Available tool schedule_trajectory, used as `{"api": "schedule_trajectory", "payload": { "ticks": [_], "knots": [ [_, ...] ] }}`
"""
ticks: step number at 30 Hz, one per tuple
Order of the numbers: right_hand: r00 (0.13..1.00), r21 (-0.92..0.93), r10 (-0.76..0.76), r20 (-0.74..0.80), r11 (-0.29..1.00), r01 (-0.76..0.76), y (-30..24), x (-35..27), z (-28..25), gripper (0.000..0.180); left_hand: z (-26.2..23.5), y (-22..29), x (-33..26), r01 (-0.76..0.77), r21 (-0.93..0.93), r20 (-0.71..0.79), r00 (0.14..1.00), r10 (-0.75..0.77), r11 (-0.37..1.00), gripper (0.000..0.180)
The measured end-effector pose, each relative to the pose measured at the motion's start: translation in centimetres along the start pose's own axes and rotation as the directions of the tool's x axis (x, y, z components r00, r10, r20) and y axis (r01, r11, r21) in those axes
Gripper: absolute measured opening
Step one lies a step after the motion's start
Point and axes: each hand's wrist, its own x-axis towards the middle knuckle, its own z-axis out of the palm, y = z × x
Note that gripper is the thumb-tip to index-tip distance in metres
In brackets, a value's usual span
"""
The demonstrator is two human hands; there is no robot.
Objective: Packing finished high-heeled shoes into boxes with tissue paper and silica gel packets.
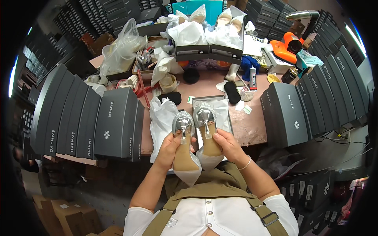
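Observation:
A pair of silvery high-heeled shoes is held up in front of me, soles toward me, pointed toes down. My left hand (170, 148) is closed round the left high-heeled shoe (185, 159). Round the right high-heeled shoe (208, 147) my right hand (228, 144) is closed, its thumb on the tan sole near the heel. Both heels look shiny silver with clear tips. Behind the shoes lies an open shoe box (229, 128), partly hidden by them. White tissue paper (160, 118) spreads beside it on the pink table (250, 129).
Grey shoe boxes stand in rows at the left (114, 122) and right (284, 114). At the back, open boxes (191, 50) hold more pale shoes in tissue. A glue tube (252, 80), black oval pads (232, 93), a tape roll (168, 83) and an orange heat tool (284, 50) lie around.

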Motion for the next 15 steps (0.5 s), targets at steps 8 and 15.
{"api": "schedule_trajectory", "payload": {
  "ticks": [8, 15],
  "knots": [
    [0.997, 0.045, 0.068, -0.048, 0.997, -0.066, 0.9, -0.8, 0.0, 0.027, -0.1, -2.2, 0.2, 0.045, -0.035, -0.032, 0.998, -0.046, 0.998, 0.031],
    [0.991, -0.103, -0.107, -0.079, 0.990, 0.099, 3.8, -0.4, -1.7, 0.026, -0.5, -2.4, 1.5, 0.051, 0.064, -0.058, 0.997, -0.048, 0.997, 0.032]
  ]
}}
